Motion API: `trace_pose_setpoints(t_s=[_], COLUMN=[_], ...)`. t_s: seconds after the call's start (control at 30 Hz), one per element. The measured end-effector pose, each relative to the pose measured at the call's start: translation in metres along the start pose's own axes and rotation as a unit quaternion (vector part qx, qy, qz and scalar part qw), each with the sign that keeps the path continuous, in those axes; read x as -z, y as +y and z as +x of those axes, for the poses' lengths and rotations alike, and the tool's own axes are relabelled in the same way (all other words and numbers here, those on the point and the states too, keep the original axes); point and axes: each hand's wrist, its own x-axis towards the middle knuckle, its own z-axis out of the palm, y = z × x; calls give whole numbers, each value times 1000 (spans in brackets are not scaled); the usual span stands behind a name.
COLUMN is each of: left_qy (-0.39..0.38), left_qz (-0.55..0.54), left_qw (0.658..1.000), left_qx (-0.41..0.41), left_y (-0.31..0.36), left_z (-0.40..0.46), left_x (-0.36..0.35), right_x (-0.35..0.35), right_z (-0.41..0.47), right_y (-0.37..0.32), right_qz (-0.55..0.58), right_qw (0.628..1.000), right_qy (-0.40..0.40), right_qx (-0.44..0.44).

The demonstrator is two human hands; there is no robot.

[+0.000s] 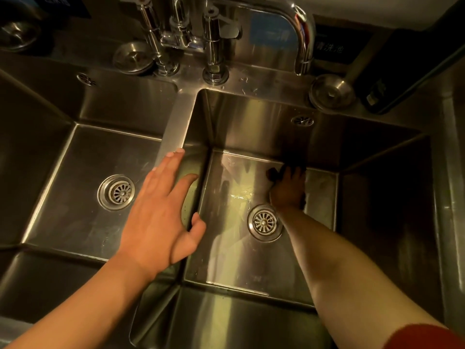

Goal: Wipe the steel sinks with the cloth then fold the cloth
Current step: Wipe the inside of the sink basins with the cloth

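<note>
Nearest the camera, a red sleeve (pixel 425 336) covers the upper part of the right arm, and both bare forearms reach forward over two steel basins set side by side.

The left hand (pixel 161 217) hovers flat over the divider (pixel 176 124) between the basins, fingers straight and spread, thumb out to the side, gripping nothing. Its fingertips lie over the near end of the divider's top strip.

The left sink (pixel 50 172) holds nothing loose; a round drain strainer (pixel 116 192) sits in its floor, and the floor shows dull streaks.

The right sink (pixel 377 197) is where the work is. The right hand (pixel 288 190) reaches down to the floor of this basin, just beyond its drain (pixel 264 222), pressing on a dark cloth (pixel 274 173) that peeks out past the fingers near the back wall. The hand is in deep shadow, so I cannot tell whether the fingers are curled round the cloth or lie flat on it. A thin film of water glints on the floor to the left of the hand.

Farther back, an overflow grille (pixel 302 120) is set in the right basin's rear wall. On the ledge behind stand the tap (pixel 304 39) with its curved spout, two upright valve handles, and loose round sink plugs (pixel 331 92).
</note>
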Motion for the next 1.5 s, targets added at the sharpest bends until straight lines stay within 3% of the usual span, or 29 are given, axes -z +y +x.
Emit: trace_pose_setpoints(t_s=[0.1,0.17,0.27,0.4,0.53,0.63,0.77,0.9,0.93,1.0,1.2,1.37,1.5], left_qy=[-3,-1,4,12,13,9,4,9,11,17,19,14,4], left_qz=[4,6,5,10,9,10,11,11,13,13,5,6,7], left_qw=[1000,1000,1000,1000,1000,1000,1000,1000,1000,1000,1000,1000,1000], left_qx=[-9,-14,-20,-5,7,4,9,5,3,3,-1,5,-1], left_y=[-2,-4,-6,-6,-3,-2,-1,-3,-3,-5,-5,-3,-3], left_z=[0,-1,-1,-1,-1,-1,-2,-1,-1,0,0,0,0], left_x=[-1,-1,-3,-6,-6,-3,-3,-5,-5,-7,-6,-5,-4], right_x=[-9,-17,-27,-36,-43,-50,-36,1,12,29,40,51,50], right_z=[-11,-17,-29,-60,-118,-164,-185,-163,-155,-142,-103,-53,-29], right_y=[-49,-78,-115,-118,-79,-20,70,135,145,153,117,74,15], right_qz=[-33,-78,-49,21,-61,-194,-207,-302,-319,-309,-161,-50,-23], right_qw=[999,991,975,959,903,809,793,768,773,825,963,991,994], right_qy=[-23,-51,-115,-182,-222,-258,-287,-337,-344,-332,-194,-119,-104], right_qx=[27,95,186,214,362,492,496,453,426,338,97,-26,9])
